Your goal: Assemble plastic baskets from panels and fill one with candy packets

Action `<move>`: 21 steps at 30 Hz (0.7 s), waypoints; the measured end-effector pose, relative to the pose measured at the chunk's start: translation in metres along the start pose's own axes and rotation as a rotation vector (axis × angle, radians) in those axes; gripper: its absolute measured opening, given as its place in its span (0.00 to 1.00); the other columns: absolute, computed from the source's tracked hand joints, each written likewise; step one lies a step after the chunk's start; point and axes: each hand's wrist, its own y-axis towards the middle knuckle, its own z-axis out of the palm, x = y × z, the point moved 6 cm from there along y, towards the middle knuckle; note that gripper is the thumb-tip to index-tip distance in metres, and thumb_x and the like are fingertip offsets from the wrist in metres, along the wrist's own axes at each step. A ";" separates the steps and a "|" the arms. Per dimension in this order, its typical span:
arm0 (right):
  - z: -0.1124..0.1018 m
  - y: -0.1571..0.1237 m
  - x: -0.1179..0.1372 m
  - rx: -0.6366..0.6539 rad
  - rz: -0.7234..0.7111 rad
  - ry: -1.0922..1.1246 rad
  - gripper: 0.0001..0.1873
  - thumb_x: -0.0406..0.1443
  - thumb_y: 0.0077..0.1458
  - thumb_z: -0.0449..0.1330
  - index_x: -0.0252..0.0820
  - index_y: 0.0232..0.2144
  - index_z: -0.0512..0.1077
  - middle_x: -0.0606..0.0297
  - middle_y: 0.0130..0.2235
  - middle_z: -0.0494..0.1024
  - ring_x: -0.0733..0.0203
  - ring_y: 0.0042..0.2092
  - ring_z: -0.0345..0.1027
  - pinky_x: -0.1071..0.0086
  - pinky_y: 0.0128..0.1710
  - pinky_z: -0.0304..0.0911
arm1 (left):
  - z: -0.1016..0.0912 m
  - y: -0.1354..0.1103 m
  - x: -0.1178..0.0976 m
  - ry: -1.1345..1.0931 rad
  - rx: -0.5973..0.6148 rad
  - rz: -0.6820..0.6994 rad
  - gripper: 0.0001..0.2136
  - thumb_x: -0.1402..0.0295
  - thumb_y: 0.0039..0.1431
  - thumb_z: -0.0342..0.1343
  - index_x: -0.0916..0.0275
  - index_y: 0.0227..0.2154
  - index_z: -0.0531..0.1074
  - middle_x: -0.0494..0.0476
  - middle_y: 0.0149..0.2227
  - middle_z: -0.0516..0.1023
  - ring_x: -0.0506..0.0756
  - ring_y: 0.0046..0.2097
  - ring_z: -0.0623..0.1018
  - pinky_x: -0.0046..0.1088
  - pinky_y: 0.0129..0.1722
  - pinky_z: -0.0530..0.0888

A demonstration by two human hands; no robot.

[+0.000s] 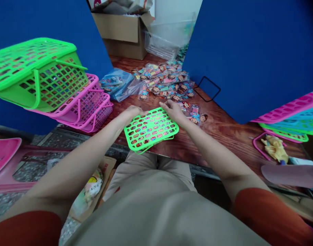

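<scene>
A small bright green plastic basket point(151, 130) with a slotted lid sits at the table's near edge in front of me. Colourful items show through the lid's holes. My left hand point(134, 112) grips its far left corner, the thumb along the lid's edge. At the far right corner, my right hand point(172, 110) is closed on the lid's rim, its fingers partly hidden. The basket's handle hangs down at the near side. Just beyond the hands lies a pile of small clear packets with printed cartoon figures point(166, 80), a few of them loose near my right wrist.
Filled green point(41, 75) and pink baskets point(87, 106) are stacked at left beside a blue plastic bag point(120, 82). A cardboard box point(120, 34) stands behind. Blue panels flank the table point(218, 136). Stacked coloured lids point(289, 116) and a yellow cloth-like item point(275, 148) lie right.
</scene>
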 end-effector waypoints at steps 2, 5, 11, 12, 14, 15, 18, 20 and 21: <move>-0.006 -0.006 -0.002 -0.022 -0.004 -0.084 0.15 0.46 0.58 0.53 0.43 0.26 0.63 0.70 0.23 0.63 0.64 0.27 0.56 0.69 0.28 0.48 | 0.000 0.000 0.001 -0.010 0.000 -0.003 0.19 0.56 0.32 0.71 0.62 0.15 0.68 0.47 0.15 0.66 0.50 0.21 0.66 0.28 0.25 0.62; -0.008 -0.016 -0.010 -0.023 0.074 -0.117 0.09 0.41 0.57 0.54 0.43 0.28 0.65 0.70 0.24 0.65 0.63 0.27 0.57 0.69 0.28 0.48 | 0.001 -0.001 0.001 -0.026 0.027 -0.027 0.18 0.57 0.33 0.71 0.62 0.16 0.69 0.48 0.16 0.68 0.51 0.21 0.67 0.30 0.27 0.64; -0.004 -0.025 -0.010 -0.081 0.110 -0.100 0.07 0.38 0.56 0.53 0.45 0.27 0.60 0.70 0.24 0.63 0.62 0.27 0.57 0.68 0.29 0.50 | 0.006 0.003 0.001 -0.048 0.194 -0.120 0.19 0.58 0.31 0.73 0.63 0.16 0.69 0.52 0.17 0.71 0.54 0.19 0.70 0.34 0.25 0.68; -0.003 -0.025 -0.009 -0.087 0.088 -0.092 0.07 0.37 0.56 0.53 0.45 0.27 0.59 0.70 0.24 0.63 0.61 0.28 0.57 0.68 0.29 0.51 | 0.007 0.005 0.002 -0.051 0.228 -0.133 0.19 0.57 0.30 0.73 0.63 0.16 0.69 0.52 0.17 0.71 0.55 0.19 0.70 0.34 0.24 0.69; 0.000 -0.025 -0.007 -0.072 0.059 -0.042 0.06 0.38 0.56 0.52 0.46 0.28 0.58 0.71 0.24 0.62 0.62 0.28 0.57 0.69 0.30 0.52 | 0.008 0.008 0.003 -0.058 0.281 -0.142 0.20 0.57 0.29 0.74 0.62 0.16 0.69 0.52 0.17 0.71 0.55 0.20 0.71 0.34 0.24 0.69; 0.001 -0.025 -0.008 -0.057 0.058 -0.013 0.07 0.39 0.56 0.51 0.46 0.28 0.57 0.72 0.24 0.62 0.62 0.28 0.57 0.69 0.29 0.52 | 0.009 0.009 0.004 -0.060 0.299 -0.138 0.21 0.56 0.28 0.74 0.62 0.17 0.69 0.52 0.17 0.71 0.55 0.20 0.71 0.34 0.24 0.70; 0.001 -0.025 -0.009 -0.034 0.063 0.020 0.09 0.43 0.55 0.49 0.46 0.27 0.57 0.72 0.24 0.61 0.62 0.27 0.57 0.70 0.28 0.54 | 0.009 0.007 0.004 -0.061 0.324 -0.103 0.22 0.54 0.29 0.73 0.63 0.17 0.69 0.53 0.18 0.72 0.55 0.21 0.72 0.33 0.25 0.70; -0.001 -0.027 -0.005 -0.033 0.045 0.009 0.11 0.45 0.55 0.49 0.46 0.27 0.57 0.72 0.24 0.61 0.63 0.27 0.58 0.70 0.28 0.55 | 0.008 0.002 0.003 -0.053 0.305 -0.062 0.21 0.53 0.32 0.72 0.64 0.18 0.70 0.54 0.19 0.73 0.55 0.22 0.73 0.33 0.25 0.70; -0.001 -0.029 -0.002 -0.032 0.031 0.004 0.12 0.46 0.55 0.49 0.46 0.27 0.57 0.71 0.24 0.62 0.62 0.27 0.58 0.70 0.28 0.55 | 0.006 -0.001 0.002 -0.044 0.280 -0.036 0.20 0.54 0.35 0.72 0.64 0.19 0.70 0.54 0.20 0.73 0.54 0.23 0.73 0.32 0.25 0.71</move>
